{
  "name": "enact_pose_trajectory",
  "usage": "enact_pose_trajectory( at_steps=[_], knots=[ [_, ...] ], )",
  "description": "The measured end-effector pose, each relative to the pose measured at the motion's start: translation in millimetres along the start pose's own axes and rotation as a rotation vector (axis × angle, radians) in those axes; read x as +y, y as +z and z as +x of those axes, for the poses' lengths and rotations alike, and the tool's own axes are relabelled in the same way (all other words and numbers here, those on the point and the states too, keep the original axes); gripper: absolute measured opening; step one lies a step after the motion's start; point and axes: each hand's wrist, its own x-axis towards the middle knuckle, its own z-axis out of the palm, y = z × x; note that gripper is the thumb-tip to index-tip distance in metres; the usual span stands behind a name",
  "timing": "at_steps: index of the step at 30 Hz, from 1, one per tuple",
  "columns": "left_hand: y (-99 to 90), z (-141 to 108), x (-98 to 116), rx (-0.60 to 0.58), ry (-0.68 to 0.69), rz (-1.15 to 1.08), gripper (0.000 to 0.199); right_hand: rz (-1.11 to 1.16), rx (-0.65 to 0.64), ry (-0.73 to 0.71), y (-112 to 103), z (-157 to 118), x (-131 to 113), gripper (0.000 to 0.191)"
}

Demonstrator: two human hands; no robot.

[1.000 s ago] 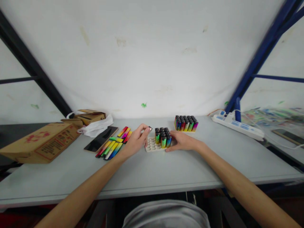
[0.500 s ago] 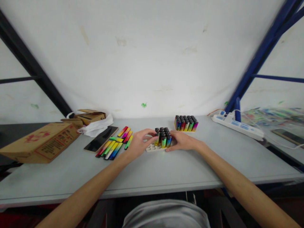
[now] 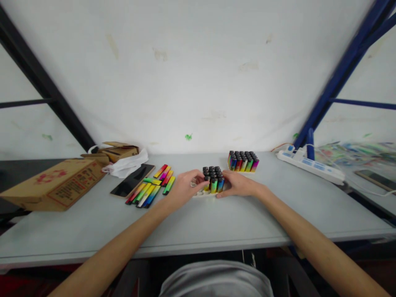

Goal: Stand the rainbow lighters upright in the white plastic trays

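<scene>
At the bottom, nearest the viewer, is the person's grey clothing (image 3: 216, 280). Beyond it, both bare forearms reach over a pale bench (image 3: 235, 222).

The left hand (image 3: 184, 186) is at the left side of a group of upright coloured tubes (image 3: 214, 185) with black tops. Its grip has thumb and fingertips close together beside a yellow tube on the near-left side; whether they are clamped on it cannot be told. The right hand (image 3: 239, 184) is at the other side of the group, its grip apart, thumb at the near-right corner and fingers farther back. Between the two grips, the tubes stand in a pale tray (image 3: 202, 194) with round holes, some visible and unfilled beside the left grip.

Left of the left grip, loose coloured tubes (image 3: 145, 194) lie flat, with a dark phone (image 3: 131, 181) just past them. Farther left sits a long cardboard box (image 3: 55, 185), and behind the phone are a white plastic bag (image 3: 126, 166) and an opened carton (image 3: 121, 152).

Beyond the right grip stands a second block of tubes (image 3: 243, 164), closely packed. Well right of it is a white power strip (image 3: 309, 166). A marked white wall (image 3: 201, 82) rises behind.
</scene>
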Motion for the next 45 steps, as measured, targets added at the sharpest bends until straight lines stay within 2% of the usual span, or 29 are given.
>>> enact_pose_trajectory(
  at_steps=[3, 6, 8, 11, 15, 22, 28, 33, 36, 38, 41, 45],
  knots=[
    [-11.1, 2.1, 0.5, -0.013, 0.016, 0.115, 0.027, 0.01, 0.003, -0.007, 0.0, 0.2, 0.0, 0.061],
    [-27.6, 5.1, -6.9, 0.017, -0.018, 0.36, 0.037, -0.004, 0.002, -0.003, 0.4, 0.5, 0.9, 0.06],
    [-40.7, 6.7, -15.8, 0.01, -0.118, 0.574, 0.034, -0.03, 0.0, -0.001, 0.7, 0.7, 1.6, 0.06],
    [-60.6, 6.4, -30.1, -0.075, -0.337, 0.838, 0.028, -0.042, -0.002, -0.006, 0.7, 0.6, 1.7, 0.061],
    [-81.4, 3.2, -43.5, -0.202, -0.491, 0.934, 0.037, -0.023, -0.004, -0.001, 0.2, 0.2, 1.3, 0.062],
    [-93.0, 5.2, -50.7, -0.245, -0.537, 0.871, 0.034, -0.006, 0.002, 0.001, 0.8, -0.1, 2.8, 0.063],
    [-88.4, 6.1, -59.1, -0.26, -0.502, 0.823, 0.035, -0.023, -0.005, 0.009, 1.5, 0.2, 2.6, 0.063],
    [-83.0, 3.8, -69.1, -0.271, -0.499, 0.755, 0.028, -0.031, -0.003, -0.002, 0.5, 0.3, 1.6, 0.062],
    [-82.4, 3.3, -69.3, -0.17, -0.408, 0.644, 0.025, -0.041, -0.003, 0.002, 0.1, 0.3, 1.6, 0.061],
    [-81.8, 4.3, -63.2, -0.075, -0.323, 0.455, 0.027, -0.033, -0.003, 0.004, -0.1, 0.3, 1.5, 0.061],
    [-76.8, 7.1, -45.3, 0.023, -0.229, 0.125, 0.037, -0.011, -0.003, 0.001, -0.5, 0.3, 0.8, 0.062],
    [-62.4, 10.0, -19.7, 0.121, -0.226, -0.115, 0.043, -0.006, 0.004, 0.008, -1.1, 0.2, -0.5, 0.062]
  ],
)
